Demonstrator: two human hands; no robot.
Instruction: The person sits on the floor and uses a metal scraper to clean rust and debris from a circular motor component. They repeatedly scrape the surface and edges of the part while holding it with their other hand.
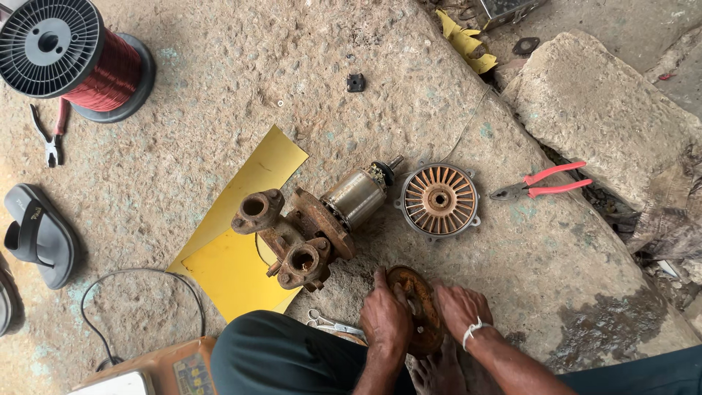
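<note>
Both my hands grip a rusty round metal disc [415,296] standing on edge on the concrete floor, close to my bare foot [439,373]. My left hand [385,316] clasps its left side and my right hand [459,309], with a white band at the wrist, clasps its right side. Just beyond the disc lies a rusty pump body [292,234] with two flanged ports and a shiny rotor [356,196] sticking out. A round finned end cover [439,199] lies right of the rotor.
Yellow sheets [241,241] lie under the pump. Red-handled pliers [541,183] rest at right near a stone slab [607,110]. A copper wire spool [69,55], small pliers [50,135], a sandal [36,234], a black cable [139,285] and scissors [333,323] lie around.
</note>
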